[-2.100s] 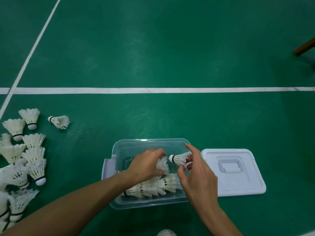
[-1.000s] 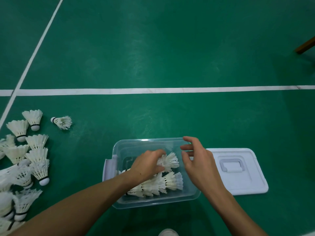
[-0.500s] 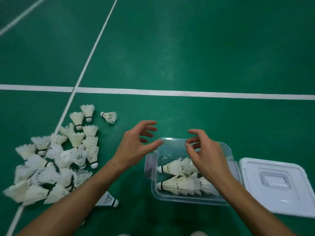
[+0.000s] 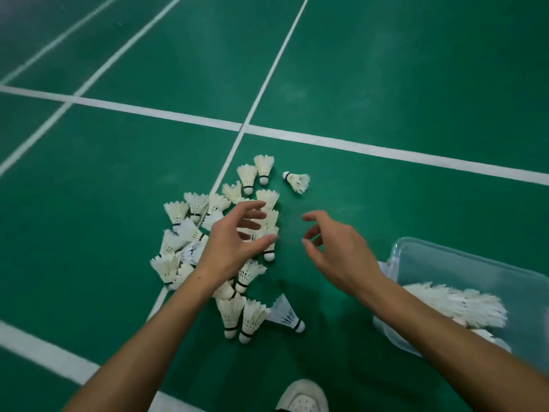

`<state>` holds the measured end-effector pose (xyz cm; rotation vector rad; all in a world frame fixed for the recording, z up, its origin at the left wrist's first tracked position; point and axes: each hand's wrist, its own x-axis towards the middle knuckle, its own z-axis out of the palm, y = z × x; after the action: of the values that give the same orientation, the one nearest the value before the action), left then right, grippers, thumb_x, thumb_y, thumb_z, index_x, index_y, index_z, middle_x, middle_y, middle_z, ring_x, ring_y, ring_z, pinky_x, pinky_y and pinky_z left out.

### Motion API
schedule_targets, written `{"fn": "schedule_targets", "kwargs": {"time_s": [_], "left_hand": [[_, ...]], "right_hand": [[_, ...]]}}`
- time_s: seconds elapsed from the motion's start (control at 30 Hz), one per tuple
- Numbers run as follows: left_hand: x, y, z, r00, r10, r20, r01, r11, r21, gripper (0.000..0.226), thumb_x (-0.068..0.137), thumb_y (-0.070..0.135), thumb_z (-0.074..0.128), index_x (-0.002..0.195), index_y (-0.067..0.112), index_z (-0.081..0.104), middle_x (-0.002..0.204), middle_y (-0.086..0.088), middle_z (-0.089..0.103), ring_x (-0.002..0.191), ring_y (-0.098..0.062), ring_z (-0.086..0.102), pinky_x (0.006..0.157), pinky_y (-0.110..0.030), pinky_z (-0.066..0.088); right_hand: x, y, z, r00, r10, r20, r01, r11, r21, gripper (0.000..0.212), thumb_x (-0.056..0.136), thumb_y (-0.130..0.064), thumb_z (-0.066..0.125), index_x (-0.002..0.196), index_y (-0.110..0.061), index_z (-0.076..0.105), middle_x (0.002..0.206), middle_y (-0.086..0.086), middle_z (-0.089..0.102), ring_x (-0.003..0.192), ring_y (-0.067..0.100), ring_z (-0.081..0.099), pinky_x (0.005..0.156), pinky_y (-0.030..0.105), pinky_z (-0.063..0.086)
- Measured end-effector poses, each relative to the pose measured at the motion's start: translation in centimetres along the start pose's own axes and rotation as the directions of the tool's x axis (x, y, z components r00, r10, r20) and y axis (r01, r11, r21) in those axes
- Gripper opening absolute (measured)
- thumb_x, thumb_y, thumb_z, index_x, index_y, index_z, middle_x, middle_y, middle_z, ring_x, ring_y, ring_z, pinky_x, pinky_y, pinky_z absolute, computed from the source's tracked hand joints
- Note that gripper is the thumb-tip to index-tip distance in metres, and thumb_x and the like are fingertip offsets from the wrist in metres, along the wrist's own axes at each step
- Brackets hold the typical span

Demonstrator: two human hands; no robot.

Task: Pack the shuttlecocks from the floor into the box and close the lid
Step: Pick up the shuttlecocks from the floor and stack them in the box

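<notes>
Green court floor (image 4: 386, 69) crossed by white lines (image 4: 386, 151), seen from the head camera. Feather shuttlecocks (image 4: 190, 233) lie in one loose heap at centre left, straddling a line; roughly two dozen can be told apart, though overlap and the forearm hide part of the heap, so the count is approximate. One stray shuttlecock (image 4: 295, 181) lies on its side just beyond the heap, apart from the rest. Two hands are in view, both empty. Left hand (image 4: 234, 242) hovers over the heap's right edge with fingers spread and slightly bent, thumb opposed, a pose that reads as readiness to gather several at once. Right hand (image 4: 332, 248) hangs over bare floor just right of the heap, fingers loosely curved and grasping nothing, probably placed to close in from the other side. Clear plastic box (image 4: 463, 263) stands at the right edge, near the heap, presumably so each transfer is short; it already holds several shuttlecocks laid on their sides in nested rows, too overlapped to count. No lid is in view. One white shoe (image 4: 303, 396) shows at the bottom edge. Packing appears well short of done.
</notes>
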<state>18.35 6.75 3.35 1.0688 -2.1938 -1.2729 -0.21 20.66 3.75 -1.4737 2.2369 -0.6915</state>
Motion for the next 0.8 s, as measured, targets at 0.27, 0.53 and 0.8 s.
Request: {"fn": "schedule_targets", "kwargs": {"time_s": [0.27,0.53,0.8], "left_hand": [[1.8,-5.0,-2.4,0.998,-0.056,-0.01,0.056,0.967,0.247,0.067,0.082,0.033,0.089,0.141,0.03,0.058,0.125,0.011,0.069,0.112,-0.007,0.064,0.096,-0.037,0.058],[5.5,-6.3,-1.2,0.993,0.022,0.114,-0.084,0.819,0.568,0.046,0.082,0.043,0.086,0.122,0.031,0.067,0.118,0.016,0.07,0.11,-0.009,0.061,0.093,-0.038,0.057],[3.4,-7.5,0.1,0.95,0.144,0.277,-0.307,0.593,0.744,0.05,0.085,0.078,0.058,0.104,0.033,0.07,0.105,0.017,0.066,0.095,-0.011,0.051,0.08,-0.032,0.049]], "right_hand": [[4.9,-2.4,6.0,0.991,-0.049,0.128,0.056,0.997,-0.055,0.048,0.1,-0.029,0.064,0.143,-0.029,0.043,0.124,-0.003,0.07,0.107,0.022,0.069,0.087,0.046,0.059],[8.2,-0.7,10.3,0.995,-0.032,0.098,0.044,0.992,-0.121,0.057,0.094,-0.008,0.071,0.143,-0.022,0.046,0.128,0.004,0.065,0.114,0.025,0.058,0.086,0.041,0.057],[8.7,1.2,11.0,0.983,-0.013,0.182,0.021,0.999,-0.043,0.036,0.097,-0.018,0.07,0.129,-0.022,0.055,0.12,-0.001,0.067,0.109,0.022,0.057,0.085,0.045,0.057]]}}
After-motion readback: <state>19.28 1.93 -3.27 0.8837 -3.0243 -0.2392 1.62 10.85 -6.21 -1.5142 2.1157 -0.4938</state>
